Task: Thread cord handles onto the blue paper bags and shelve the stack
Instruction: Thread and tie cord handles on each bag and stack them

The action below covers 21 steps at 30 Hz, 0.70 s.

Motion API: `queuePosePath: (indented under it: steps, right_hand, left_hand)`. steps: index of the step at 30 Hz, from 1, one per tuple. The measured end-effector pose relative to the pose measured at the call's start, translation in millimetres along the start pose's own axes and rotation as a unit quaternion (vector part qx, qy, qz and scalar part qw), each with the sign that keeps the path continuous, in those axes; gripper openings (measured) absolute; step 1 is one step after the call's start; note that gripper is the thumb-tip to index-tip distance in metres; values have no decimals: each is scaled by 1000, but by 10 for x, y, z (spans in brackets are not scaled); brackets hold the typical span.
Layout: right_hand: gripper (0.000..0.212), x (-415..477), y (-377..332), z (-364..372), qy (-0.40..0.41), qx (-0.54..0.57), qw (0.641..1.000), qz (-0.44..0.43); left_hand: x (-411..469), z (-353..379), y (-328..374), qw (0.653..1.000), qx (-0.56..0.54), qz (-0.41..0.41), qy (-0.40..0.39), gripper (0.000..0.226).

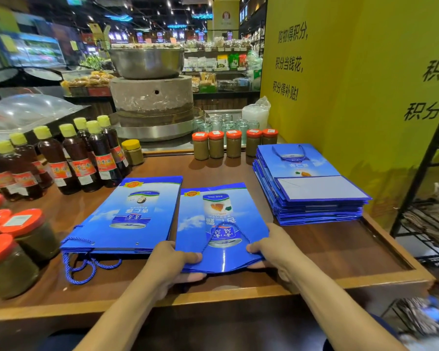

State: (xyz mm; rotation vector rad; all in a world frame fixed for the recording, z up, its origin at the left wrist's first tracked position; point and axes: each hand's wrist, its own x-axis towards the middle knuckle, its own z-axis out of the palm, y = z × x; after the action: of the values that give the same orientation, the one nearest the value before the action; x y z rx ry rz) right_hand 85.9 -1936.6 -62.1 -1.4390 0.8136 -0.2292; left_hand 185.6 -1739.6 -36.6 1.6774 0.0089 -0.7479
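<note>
A flat blue paper bag point(221, 224) lies in front of me on the wooden table point(340, 252), its cord handle point(228, 230) looped over the printed face. My left hand point(171, 264) grips its near left edge and my right hand point(271, 247) grips its near right edge; the near edge bows up. A small pile of blue bags point(129, 214) lies to the left, with loose blue cords point(83, 268) trailing from its near end. A taller stack of blue bags point(309, 188) sits at the right.
Dark sauce bottles point(81, 158) with yellow caps stand at the back left, orange-lidded jars point(15, 252) at the near left and more jars point(233, 145) at the back. A stone mill point(152, 102) rises behind. A black wire shelf point(426, 198) stands right of the table.
</note>
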Motion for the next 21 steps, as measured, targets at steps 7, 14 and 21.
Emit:
queuePosePath:
  steps: [7,14,21]
  right_hand:
    - [49,-95,-148,-40,33,13,992,-117]
    - [35,66,-930,-424,24,114,984,-135]
    - [43,513,-1432,-1333,88,154,977,-118]
  left_hand:
    - [-42,21,146,979,68,169,88,40]
    - [111,321,874,975,-38,212,48,42]
    - [429,1340,1396,973,-93,208,-46,24]
